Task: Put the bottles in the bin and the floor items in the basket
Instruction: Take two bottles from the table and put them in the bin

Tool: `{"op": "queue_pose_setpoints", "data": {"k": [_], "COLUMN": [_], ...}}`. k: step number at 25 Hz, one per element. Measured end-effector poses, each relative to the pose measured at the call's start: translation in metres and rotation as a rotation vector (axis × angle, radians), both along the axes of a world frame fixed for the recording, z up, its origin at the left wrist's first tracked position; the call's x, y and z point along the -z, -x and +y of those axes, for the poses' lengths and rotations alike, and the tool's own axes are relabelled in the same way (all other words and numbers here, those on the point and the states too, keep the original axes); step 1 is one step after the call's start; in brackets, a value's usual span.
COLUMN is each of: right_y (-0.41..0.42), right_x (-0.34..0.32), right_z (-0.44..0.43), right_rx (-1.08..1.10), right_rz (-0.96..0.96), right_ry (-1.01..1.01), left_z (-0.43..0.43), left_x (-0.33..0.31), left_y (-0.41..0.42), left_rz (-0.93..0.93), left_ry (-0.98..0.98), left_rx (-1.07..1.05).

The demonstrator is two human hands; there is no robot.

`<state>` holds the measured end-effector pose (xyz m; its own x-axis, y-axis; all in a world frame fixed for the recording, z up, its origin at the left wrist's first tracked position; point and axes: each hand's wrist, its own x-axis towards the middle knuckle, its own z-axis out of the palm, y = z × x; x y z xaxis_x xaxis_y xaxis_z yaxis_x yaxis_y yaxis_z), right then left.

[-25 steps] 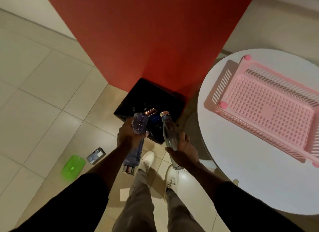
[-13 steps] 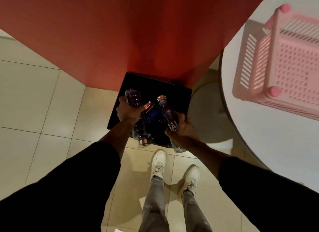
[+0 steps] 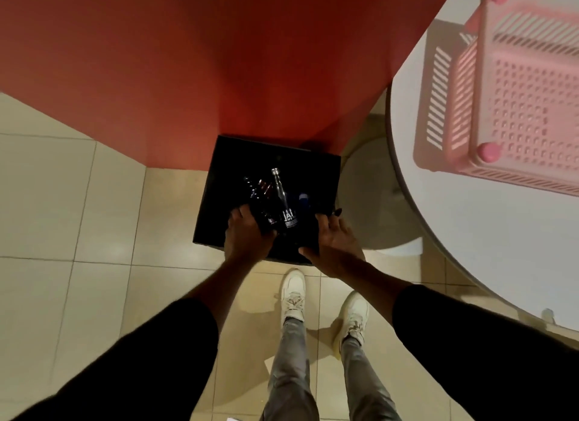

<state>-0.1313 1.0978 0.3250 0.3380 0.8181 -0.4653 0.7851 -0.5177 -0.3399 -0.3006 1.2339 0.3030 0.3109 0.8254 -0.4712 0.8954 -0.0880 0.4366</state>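
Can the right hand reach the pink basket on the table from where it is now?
Probably yes. The right hand is open at the black bin, and nothing stands between it and the pink basket on the white table.

Tiled floor (image 3: 62,217) bears black bin (image 3: 322,176); white table (image 3: 470,232) bears pink basket (image 3: 488,113)

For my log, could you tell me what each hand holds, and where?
Left hand grips a dark bottle by its lower body inside the bin; right hand holds nothing.
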Motion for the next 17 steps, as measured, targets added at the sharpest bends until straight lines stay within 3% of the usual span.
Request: {"op": "queue_pose_setpoints", "data": {"k": [5,9,11,17], "right_y": [0.009,0.006,-0.001,-0.012], "right_x": [-0.045,-0.075,-0.087,-0.121], "right_z": [-0.055,-0.103,-0.13,-0.197], "right_rx": [0.006,0.122,0.192,0.419], "right_rz": [-0.02,-0.055,-0.083,-0.142], "right_ry": [-0.011,0.038,0.065,0.106], "left_z": [-0.072,-0.107,-0.123,-0.157], "left_x": [-0.028,-0.073,-0.096,-0.122], "left_y": [0.007,-0.013,-0.029,-0.073], "left_rz": [0.041,0.021,0.07,0.098], "left_ry": [-0.06,-0.005,-0.069,-0.161], "left_rx": [0.485,0.757,0.924,1.235]}}
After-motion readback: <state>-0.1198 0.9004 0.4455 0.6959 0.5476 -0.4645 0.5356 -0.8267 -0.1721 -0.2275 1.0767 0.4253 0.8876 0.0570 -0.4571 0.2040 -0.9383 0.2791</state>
